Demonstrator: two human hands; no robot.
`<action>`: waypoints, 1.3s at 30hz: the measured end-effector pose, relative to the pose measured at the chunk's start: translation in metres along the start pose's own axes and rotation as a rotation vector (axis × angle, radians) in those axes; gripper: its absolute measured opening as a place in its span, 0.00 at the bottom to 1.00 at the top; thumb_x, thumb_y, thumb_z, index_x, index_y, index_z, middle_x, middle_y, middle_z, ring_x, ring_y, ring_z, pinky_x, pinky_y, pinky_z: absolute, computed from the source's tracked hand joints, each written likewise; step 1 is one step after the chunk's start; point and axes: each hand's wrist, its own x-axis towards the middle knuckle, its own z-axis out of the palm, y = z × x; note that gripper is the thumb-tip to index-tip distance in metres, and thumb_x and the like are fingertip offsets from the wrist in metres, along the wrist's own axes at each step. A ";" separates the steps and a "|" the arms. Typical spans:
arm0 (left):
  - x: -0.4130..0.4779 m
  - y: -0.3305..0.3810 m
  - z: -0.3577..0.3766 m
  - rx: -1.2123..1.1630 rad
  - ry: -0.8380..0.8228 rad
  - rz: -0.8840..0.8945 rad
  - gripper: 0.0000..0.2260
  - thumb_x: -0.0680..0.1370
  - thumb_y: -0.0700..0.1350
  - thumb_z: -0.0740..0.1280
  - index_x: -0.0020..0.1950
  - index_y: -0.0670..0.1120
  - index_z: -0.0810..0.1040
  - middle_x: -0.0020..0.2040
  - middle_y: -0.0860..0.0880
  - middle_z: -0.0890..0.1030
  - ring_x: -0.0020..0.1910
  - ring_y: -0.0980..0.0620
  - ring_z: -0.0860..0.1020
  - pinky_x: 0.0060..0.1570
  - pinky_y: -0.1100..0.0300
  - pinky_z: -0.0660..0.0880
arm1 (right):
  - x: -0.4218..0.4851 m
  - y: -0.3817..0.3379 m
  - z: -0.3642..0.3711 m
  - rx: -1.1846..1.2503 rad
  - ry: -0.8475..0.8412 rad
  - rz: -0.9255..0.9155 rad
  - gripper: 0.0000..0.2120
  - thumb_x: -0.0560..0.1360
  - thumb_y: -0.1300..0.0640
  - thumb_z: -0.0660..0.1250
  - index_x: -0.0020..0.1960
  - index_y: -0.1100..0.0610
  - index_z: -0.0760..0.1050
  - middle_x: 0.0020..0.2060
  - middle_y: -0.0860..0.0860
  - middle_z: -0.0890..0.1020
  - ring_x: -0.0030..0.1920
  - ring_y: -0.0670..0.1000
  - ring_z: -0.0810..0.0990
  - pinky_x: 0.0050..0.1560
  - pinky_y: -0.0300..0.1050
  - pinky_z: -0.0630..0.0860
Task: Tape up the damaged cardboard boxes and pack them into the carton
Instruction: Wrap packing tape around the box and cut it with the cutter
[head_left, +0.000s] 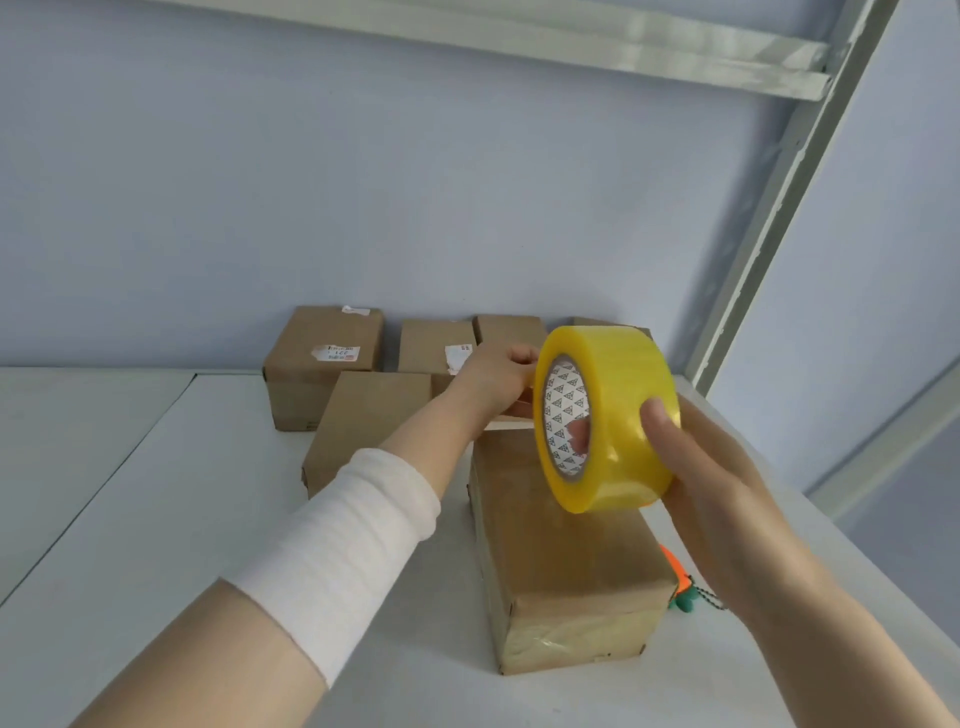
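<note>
A long brown cardboard box (566, 561) lies on the white table (156, 519) in front of me, glossy tape over its top and near end. My right hand (727, 483) grips a big roll of yellow packing tape (608, 415) above the box's far part, thumb on the roll's outer face and fingertips showing inside the core. My left hand (498, 382) is just left of the roll, fingers curled and pinching the tape's free end. A white sleeve band wraps my left forearm.
Several more brown boxes stand at the back against the blue wall: a labelled one (322, 364), another labelled one (436, 345), and a plain one (363, 426) closer in. An orange and green carrot-shaped tool (678, 579) lies right of the long box. A metal rack post (779, 208) rises at right.
</note>
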 end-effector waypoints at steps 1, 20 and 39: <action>0.003 -0.002 -0.001 0.012 -0.029 -0.002 0.10 0.78 0.41 0.64 0.38 0.48 0.79 0.35 0.50 0.81 0.33 0.54 0.79 0.33 0.67 0.78 | -0.002 0.004 0.002 -0.033 -0.009 -0.001 0.16 0.62 0.34 0.67 0.47 0.37 0.80 0.46 0.44 0.85 0.48 0.44 0.83 0.44 0.37 0.80; 0.008 -0.013 0.008 0.120 -0.121 -0.111 0.08 0.77 0.39 0.66 0.54 0.41 0.82 0.48 0.44 0.82 0.42 0.50 0.79 0.42 0.62 0.76 | 0.016 0.025 0.036 -0.050 0.723 -0.189 0.12 0.67 0.43 0.66 0.36 0.51 0.77 0.27 0.41 0.81 0.28 0.39 0.79 0.28 0.30 0.74; 0.006 -0.015 0.012 0.327 -0.130 -0.068 0.04 0.75 0.42 0.70 0.41 0.48 0.82 0.32 0.52 0.78 0.31 0.57 0.72 0.28 0.69 0.71 | 0.005 0.031 0.026 -0.105 0.534 -0.195 0.12 0.65 0.36 0.64 0.39 0.43 0.78 0.33 0.39 0.83 0.35 0.39 0.80 0.34 0.30 0.74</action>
